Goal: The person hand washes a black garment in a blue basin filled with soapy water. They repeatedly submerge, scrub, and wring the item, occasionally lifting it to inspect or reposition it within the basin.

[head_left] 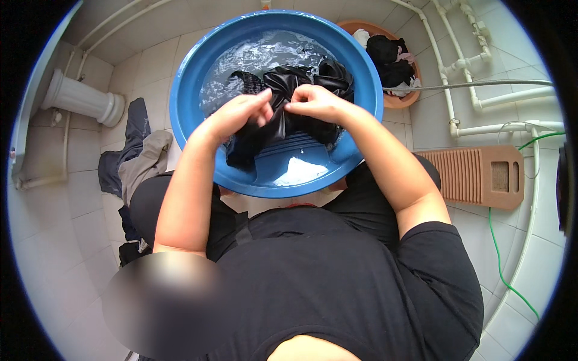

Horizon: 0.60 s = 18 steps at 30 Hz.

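Garment of glossy black fabric (278, 126) lies bunched in a round blue tub (369, 81), partly in cloudy, soapy water (253, 53) and partly over the ribbed slope (301, 148) moulded into the tub's near side. Its gathered, ribbed band (245, 80) shows on the left of the bundle.

The right hand (316, 103) is drawn in narrow, thumb and fingertips appearing to pinch a raised fold near the middle. The left hand (242, 113) is loosely curled just beside it, over the cloth; whether its fingers grip anything cannot be told, as they are slightly blurred.

Working the fabric between two hands seems best done with a small fold held in each, close together, so that it rubs on itself rather than being stretched. Wet, slick material probably slides easily, so a whole-finger hold should serve better than fingertips alone. Light, even pressure would likely spare the glossy surface, and keeping the bundle low, inside the rim, would limit splashing. The ridges lie directly below, near enough to back up a stubborn patch.
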{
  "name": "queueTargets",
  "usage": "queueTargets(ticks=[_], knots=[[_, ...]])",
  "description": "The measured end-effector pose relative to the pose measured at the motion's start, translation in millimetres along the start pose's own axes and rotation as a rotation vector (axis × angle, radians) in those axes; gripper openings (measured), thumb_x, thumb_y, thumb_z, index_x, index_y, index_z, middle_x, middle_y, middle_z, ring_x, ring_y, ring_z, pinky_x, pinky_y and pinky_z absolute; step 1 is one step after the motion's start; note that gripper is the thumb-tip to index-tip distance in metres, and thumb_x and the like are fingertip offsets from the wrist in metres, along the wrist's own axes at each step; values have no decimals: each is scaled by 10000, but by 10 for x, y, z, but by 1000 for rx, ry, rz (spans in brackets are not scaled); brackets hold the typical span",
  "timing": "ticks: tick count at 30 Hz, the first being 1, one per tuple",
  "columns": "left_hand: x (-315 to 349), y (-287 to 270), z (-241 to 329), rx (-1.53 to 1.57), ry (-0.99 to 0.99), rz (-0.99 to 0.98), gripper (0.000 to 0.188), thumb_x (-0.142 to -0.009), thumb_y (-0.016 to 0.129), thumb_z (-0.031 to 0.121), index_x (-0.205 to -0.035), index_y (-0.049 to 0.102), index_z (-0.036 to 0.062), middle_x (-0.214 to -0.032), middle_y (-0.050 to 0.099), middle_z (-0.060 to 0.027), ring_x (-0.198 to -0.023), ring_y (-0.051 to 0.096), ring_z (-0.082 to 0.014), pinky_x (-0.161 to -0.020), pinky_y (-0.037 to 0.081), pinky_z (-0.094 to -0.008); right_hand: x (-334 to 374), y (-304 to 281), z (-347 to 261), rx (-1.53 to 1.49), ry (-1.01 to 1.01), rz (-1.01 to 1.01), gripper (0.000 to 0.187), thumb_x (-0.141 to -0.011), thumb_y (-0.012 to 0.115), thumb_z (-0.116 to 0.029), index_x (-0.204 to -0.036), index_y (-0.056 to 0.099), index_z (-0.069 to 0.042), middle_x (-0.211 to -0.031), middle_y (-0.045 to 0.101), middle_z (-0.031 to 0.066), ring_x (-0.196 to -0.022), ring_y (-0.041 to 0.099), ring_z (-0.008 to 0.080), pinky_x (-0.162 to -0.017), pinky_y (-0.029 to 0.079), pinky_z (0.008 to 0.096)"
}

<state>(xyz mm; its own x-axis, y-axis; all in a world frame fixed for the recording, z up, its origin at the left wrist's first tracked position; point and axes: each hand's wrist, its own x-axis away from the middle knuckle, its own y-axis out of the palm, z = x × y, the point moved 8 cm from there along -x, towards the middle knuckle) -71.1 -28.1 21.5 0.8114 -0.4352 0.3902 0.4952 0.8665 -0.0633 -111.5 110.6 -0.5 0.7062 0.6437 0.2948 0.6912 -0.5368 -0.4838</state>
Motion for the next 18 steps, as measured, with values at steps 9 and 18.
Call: queueTargets(ticks=[9,18], knots=[[109,-101,-270,-1105,-182,275,590,-625,714,424,-1107,566,116,-1084,579,-126,-1009,561,-266,-835,452,-359,221,-119,-29,471,120,46,403,-694,690,-408,-885,620,-61,-864,636,95,-831,605,236,-711,473,337],[151,-615,-66,249,230,388,141,-833,604,176,-821,575,38,-733,566,10,-670,498,-50,-600,419,-206,299,-582,-196,141,-209,510,230,-794,606,-300,-800,631,-71,-742,608,75,-717,588,220,-648,454,344]])
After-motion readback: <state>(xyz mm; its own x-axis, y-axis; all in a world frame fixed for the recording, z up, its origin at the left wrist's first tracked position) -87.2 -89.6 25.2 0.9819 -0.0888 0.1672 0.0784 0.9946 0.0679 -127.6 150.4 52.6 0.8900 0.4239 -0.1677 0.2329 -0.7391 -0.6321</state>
